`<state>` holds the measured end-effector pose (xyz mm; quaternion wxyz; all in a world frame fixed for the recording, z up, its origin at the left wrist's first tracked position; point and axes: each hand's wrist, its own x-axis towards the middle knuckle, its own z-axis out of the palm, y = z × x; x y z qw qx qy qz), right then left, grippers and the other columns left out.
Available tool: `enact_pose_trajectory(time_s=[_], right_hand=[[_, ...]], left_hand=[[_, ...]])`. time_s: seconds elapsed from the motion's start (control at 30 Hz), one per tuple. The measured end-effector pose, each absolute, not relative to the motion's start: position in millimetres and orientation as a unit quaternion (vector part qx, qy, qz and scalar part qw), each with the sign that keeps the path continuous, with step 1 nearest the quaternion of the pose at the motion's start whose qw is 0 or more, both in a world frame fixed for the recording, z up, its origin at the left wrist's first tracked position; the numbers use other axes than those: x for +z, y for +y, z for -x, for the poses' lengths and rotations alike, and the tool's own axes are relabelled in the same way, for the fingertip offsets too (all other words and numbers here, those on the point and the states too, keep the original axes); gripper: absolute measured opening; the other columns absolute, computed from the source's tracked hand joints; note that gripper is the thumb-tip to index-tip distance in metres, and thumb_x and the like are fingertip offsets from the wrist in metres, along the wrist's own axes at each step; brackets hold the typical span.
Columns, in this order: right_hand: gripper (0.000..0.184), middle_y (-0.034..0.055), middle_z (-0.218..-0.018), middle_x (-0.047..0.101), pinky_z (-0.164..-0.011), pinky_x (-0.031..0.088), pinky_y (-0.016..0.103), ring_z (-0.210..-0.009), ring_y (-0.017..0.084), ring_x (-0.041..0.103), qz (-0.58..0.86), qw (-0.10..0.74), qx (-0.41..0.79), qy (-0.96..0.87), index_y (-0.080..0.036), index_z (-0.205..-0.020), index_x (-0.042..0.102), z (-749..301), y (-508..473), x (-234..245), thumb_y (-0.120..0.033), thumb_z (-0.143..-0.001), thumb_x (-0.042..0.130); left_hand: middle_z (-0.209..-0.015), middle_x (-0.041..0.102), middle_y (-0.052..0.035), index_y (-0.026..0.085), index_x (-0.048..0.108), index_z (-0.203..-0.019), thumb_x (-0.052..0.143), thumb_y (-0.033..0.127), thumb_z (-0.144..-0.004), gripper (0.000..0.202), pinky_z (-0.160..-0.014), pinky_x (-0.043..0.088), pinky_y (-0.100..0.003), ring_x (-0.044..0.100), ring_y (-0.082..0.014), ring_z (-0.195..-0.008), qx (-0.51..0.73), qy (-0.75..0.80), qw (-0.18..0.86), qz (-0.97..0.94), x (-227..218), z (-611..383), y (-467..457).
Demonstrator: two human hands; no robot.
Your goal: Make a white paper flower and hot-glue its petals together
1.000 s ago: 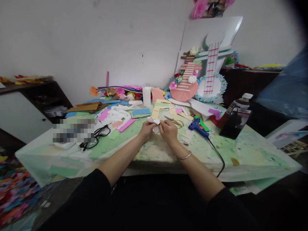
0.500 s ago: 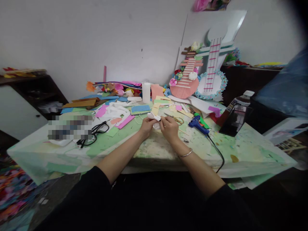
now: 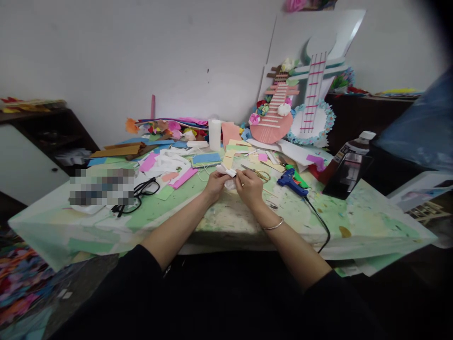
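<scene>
head view | worn on head | facing forward, down | table point(image 3: 375, 217) near, wall point(image 3: 141, 56) beyond

Green-stained table point(image 3: 375, 219) | blue glue gun point(image 3: 292, 183) | gold-handled scissors point(image 3: 258, 173) | black-framed glasses point(image 3: 141, 194) | white cylinder point(image 3: 214, 135)

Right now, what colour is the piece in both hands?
The held piece is mostly white; see the head view.

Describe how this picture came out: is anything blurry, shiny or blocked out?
All in the head view: a bright streak shines along the white board's right edge; pale reflections show on the phone; coarse squares hide something at the table's left; the upper right corner is black; the white piece between left hand and right hand looks soft, without fine detail.
</scene>
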<state>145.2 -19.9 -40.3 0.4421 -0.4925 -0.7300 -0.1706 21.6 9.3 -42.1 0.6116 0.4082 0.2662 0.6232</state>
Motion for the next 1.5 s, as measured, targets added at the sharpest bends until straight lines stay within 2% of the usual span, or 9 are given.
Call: enact_pose_trajectory(time_s=[0.4, 0.77, 1.03, 1.2, 1.33, 1.5], right_hand=[[0.03, 0.0065, -0.077, 0.065, -0.069, 0.039, 0.026, -0.076, 0.016, 0.057, 0.493, 0.441, -0.176, -0.729, -0.016, -0.095, 0.071, -144.7, -18.0, -42.0, -0.024, -0.094, 0.042], [0.033, 0.0087, -0.083, 0.067, -0.071, 0.038, 0.028, -0.079, 0.017, 0.057, 0.513, 0.421, -0.144, -0.734, -0.016, -0.103, 0.07, -144.6, -19.5, -40.7, -0.026, -0.094, 0.04], [0.029, 0.0077, -0.086, 0.069, -0.07, 0.04, 0.025, -0.08, 0.017, 0.061, 0.557, 0.366, -0.067, -0.743, -0.018, -0.098, 0.072, -149.3, -16.3, -33.7, -0.022, -0.09, 0.044], [0.029, 0.0068, -0.084, 0.073, -0.071, 0.039, 0.026, -0.081, 0.02, 0.063, 0.601, 0.338, -0.007, -0.724, -0.021, -0.095, 0.074, -161.5, -10.5, -30.5, -0.019, -0.083, 0.047], [0.032, 0.0092, -0.083, 0.073, -0.071, 0.038, 0.028, -0.082, 0.022, 0.063, 0.647, 0.349, 0.023, -0.678, -0.02, -0.088, 0.075, -174.7, -8.2, -24.9, -0.018, -0.081, 0.044], [0.033, 0.0085, -0.076, 0.072, -0.069, 0.038, 0.028, -0.076, 0.02, 0.062, 0.652, 0.388, 0.078, -0.647, -0.017, -0.086, 0.074, -187.3, 0.1, -19.1, -0.016, -0.078, 0.042]], left_hand=[[-0.066, 0.07, -0.001, 0.012, 0.071, -0.065, 0.08, 0.015, -0.046, 0.021, -0.066, 0.044, -0.025, 0.059, -0.0121, -0.062, 0.62, 0.269, 0.616, -0.405, -43.2, -20.9, 10.3], [-0.067, 0.07, -0.0014, 0.012, 0.071, -0.067, 0.078, 0.015, -0.047, 0.022, -0.067, 0.045, -0.026, 0.06, -0.0128, -0.063, 0.617, 0.28, 0.619, -0.396, -44.5, -21.4, 11.0], [-0.066, 0.069, -0.0033, 0.009, 0.07, -0.067, 0.077, 0.013, -0.046, 0.023, -0.063, 0.044, -0.026, 0.059, -0.0129, -0.059, 0.603, 0.311, 0.619, -0.395, -46.0, -18.3, 16.1], [-0.064, 0.067, -0.0007, 0.011, 0.069, -0.071, 0.075, 0.015, -0.048, 0.024, -0.059, 0.044, -0.024, 0.057, -0.0108, -0.057, 0.617, 0.334, 0.604, -0.377, -46.3, -9.2, 26.0], [-0.067, 0.067, 0.0005, 0.013, 0.07, -0.076, 0.075, 0.018, -0.049, 0.028, -0.058, 0.043, -0.022, 0.056, -0.0094, -0.057, 0.615, 0.353, 0.592, -0.383, -43.3, -3.0, 26.2], [-0.074, 0.07, -0.0038, 0.012, 0.071, -0.08, 0.077, 0.021, -0.049, 0.032, -0.058, 0.043, -0.023, 0.059, -0.0119, -0.061, 0.555, 0.364, 0.601, -0.445, -41.6, -6.5, 17.6]])
